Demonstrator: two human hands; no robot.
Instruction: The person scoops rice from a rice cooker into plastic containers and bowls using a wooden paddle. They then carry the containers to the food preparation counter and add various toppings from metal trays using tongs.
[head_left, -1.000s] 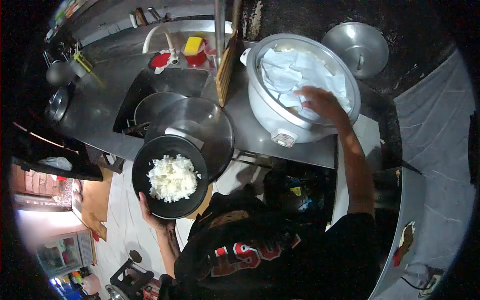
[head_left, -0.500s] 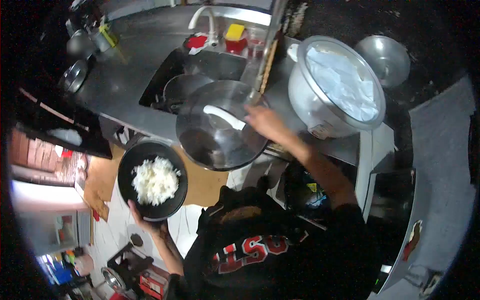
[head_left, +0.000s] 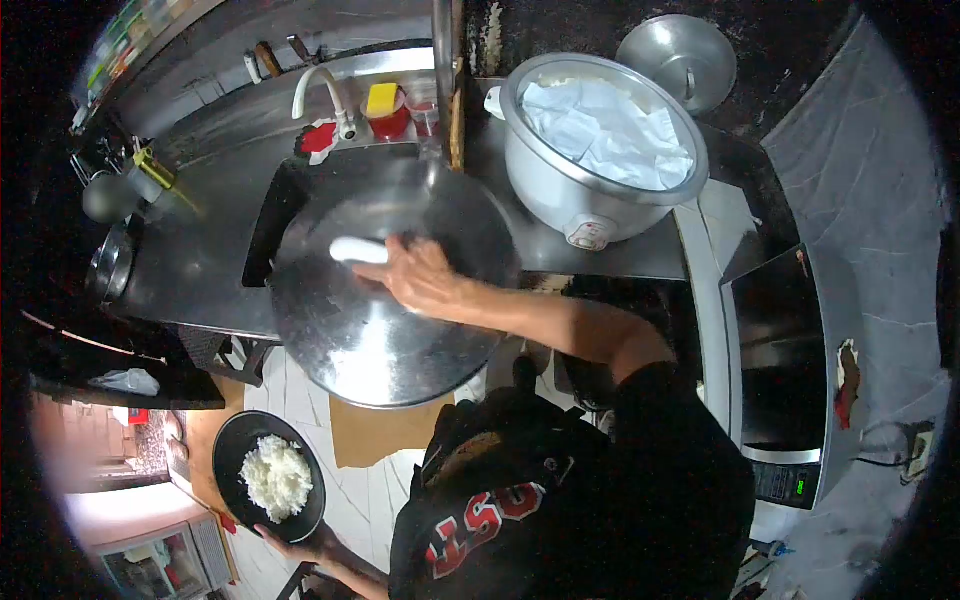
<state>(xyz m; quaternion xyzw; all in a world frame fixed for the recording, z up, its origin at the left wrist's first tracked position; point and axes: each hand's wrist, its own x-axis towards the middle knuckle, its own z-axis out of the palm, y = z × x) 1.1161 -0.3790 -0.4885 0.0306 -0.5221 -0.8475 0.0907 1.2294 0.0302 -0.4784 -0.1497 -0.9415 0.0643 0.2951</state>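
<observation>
My left hand [head_left: 298,545] grips the lower rim of a black bowl [head_left: 228,482], held out low at the left. A mound of white cooked rice [head_left: 277,478] sits inside it. My right hand [head_left: 420,275] is closed on the white handle of a large round metal lid [head_left: 390,360], covering the right part of that handle. The lid hangs over the sink and the counter's front edge. To its right stands a big white rice cooker [head_left: 540,150], uncovered, with a pale crumpled cloth [head_left: 610,130] in its top.
A white faucet [head_left: 318,95] rises behind the dark sink [head_left: 268,225]. Near it are a red container with a yellow sponge [head_left: 382,100] and a clear cup [head_left: 423,110]. Another metal lid [head_left: 680,62] leans behind the cooker. A microwave [head_left: 780,350] stands at the right.
My right hand has taken fuller hold of the lid's handle, and the lid shows larger and further left. The bowl of rice in my left hand is lower in view. My view has turned right.
</observation>
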